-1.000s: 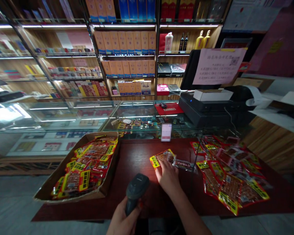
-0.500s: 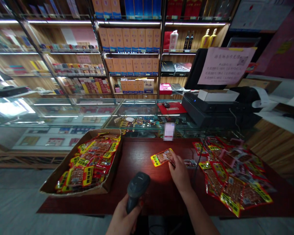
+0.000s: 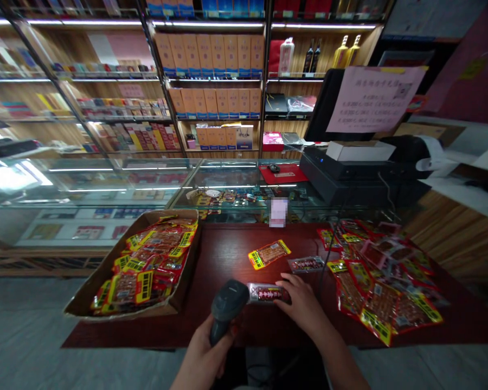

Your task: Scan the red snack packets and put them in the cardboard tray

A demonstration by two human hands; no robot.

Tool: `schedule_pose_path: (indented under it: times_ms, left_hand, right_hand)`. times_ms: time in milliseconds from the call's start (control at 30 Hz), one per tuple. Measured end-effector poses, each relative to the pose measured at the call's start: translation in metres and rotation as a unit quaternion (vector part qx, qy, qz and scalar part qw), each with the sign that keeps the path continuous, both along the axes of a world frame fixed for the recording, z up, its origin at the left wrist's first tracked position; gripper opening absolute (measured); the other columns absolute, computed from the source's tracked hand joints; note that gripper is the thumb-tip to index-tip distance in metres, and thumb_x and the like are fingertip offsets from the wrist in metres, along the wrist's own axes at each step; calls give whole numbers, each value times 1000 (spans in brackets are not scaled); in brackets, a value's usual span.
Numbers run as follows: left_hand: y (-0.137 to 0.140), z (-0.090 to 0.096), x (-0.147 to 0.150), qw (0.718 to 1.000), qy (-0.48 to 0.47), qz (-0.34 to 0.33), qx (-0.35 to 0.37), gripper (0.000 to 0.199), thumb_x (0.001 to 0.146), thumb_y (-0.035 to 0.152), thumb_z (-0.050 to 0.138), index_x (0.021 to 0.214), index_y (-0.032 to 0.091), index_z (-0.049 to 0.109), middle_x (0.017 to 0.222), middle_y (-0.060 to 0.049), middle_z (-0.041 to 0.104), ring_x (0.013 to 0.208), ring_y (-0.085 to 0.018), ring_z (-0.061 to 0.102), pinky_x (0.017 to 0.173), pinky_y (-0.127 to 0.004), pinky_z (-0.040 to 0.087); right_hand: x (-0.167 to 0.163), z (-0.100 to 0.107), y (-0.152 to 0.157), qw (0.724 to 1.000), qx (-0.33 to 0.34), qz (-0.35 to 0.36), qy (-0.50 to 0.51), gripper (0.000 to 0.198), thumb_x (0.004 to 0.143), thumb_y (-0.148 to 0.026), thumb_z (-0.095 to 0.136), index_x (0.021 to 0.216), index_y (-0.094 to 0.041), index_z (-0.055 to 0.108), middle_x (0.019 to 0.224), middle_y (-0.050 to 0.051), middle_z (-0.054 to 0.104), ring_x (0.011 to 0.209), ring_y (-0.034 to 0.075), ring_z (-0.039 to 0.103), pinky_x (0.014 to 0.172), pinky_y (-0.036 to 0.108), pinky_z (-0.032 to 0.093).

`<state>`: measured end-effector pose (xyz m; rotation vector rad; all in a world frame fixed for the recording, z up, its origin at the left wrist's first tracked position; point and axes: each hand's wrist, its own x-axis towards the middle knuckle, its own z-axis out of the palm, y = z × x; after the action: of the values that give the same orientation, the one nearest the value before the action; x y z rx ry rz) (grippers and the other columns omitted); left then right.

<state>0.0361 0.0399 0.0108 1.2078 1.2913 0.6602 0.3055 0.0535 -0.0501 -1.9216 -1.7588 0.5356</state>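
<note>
My left hand (image 3: 213, 346) is wrapped around the handle of a dark barcode scanner (image 3: 229, 303), its head tilted toward the table's middle. Just right of the scanner, my right hand (image 3: 301, 300) grips the right end of a small clear-and-dark snack packet (image 3: 264, 293) close to the tabletop. A similar dark packet (image 3: 307, 264) lies flat beyond my right fingers. Farther up, a red-and-yellow snack packet (image 3: 269, 254) rests on the wooden table (image 3: 223, 244), apart from both hands.
At left, an open cardboard box (image 3: 182, 284) holds many red-and-yellow packets. Loose packets (image 3: 380, 303) are heaped at right, beside a hanging dark cable. Behind the table stand a glass display counter (image 3: 228, 169), a monitor (image 3: 323, 108) with a paper sheet, and stocked shelves.
My right hand has let go of the red-and-yellow packet, which now lies on the table. It has moved nearer me and taken a dark packet. The scanner stays in my left hand.
</note>
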Motion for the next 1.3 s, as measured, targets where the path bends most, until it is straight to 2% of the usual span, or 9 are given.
schedule_pose_path:
  times_ms: [100,167,233,433,567,733,867,1067,1300]
  left_hand:
    - [-2,-2,1,1000,2,-15,-6,61,71,70,69,99,15,61,44,12,40,34,-7,33,34,-18,27]
    - [-4,-4,1,1000,-6,-25,-8,64,73,68,69,109,15,59,45,13,40,35,-7,34,34,-18,27]
    - [-5,-7,0,1000,-11,-26,-7,67,73,67,69,115,15,57,45,13,41,35,-8,34,33,-18,27]
    - [-4,-12,-5,999,6,-27,15,61,72,70,68,99,16,63,43,12,41,34,-8,33,33,-19,26]
    - [-7,0,-4,1000,3,-18,16,54,72,67,70,91,17,62,43,11,42,36,-8,33,35,-19,25]
    - [-9,13,-1,1000,-7,-10,18,47,74,61,72,90,18,63,44,11,42,38,-7,33,36,-18,25]
    - [-6,5,-1,999,-16,-21,-19,54,69,67,74,88,18,62,45,11,42,37,-7,33,35,-18,26]
    - [-4,-14,-4,999,-20,-32,-3,60,71,72,68,91,17,62,42,12,40,33,-7,31,32,-18,23]
    - [-5,-4,-6,1000,-15,-22,-12,59,70,71,69,90,17,59,43,12,39,34,-7,31,33,-19,23]
  right_hand:
    - [-5,1,3,997,18,-9,74,15,78,-22,65,93,-25,65,110,6,72,109,25,65,94,38,48]
    - [-8,3,7,989,15,-32,144,9,81,-24,60,90,-25,61,92,2,72,89,22,69,83,34,51]
    - [-9,4,11,978,15,-54,200,8,83,-28,58,91,-26,60,88,0,72,81,21,70,78,33,51]
    - [0,-1,16,956,13,-68,286,17,77,-30,62,93,-23,62,90,1,73,84,21,69,78,31,50]
    - [5,-3,16,949,-11,-53,312,17,75,-27,60,90,-22,61,79,-2,69,72,18,63,68,28,46]
    - [8,0,17,943,-18,-53,328,19,74,-27,62,91,-21,62,81,-2,69,72,17,62,67,28,45]
    - [7,5,17,936,-7,-52,349,19,73,-30,65,91,-22,61,85,-1,69,77,18,64,71,29,47]
    - [3,13,20,935,-22,-15,354,17,75,-29,65,90,-22,60,83,-2,68,76,17,62,70,27,46]
    - [5,7,26,940,-24,-13,340,20,74,-27,64,93,-22,61,84,-1,70,77,18,64,71,28,46]
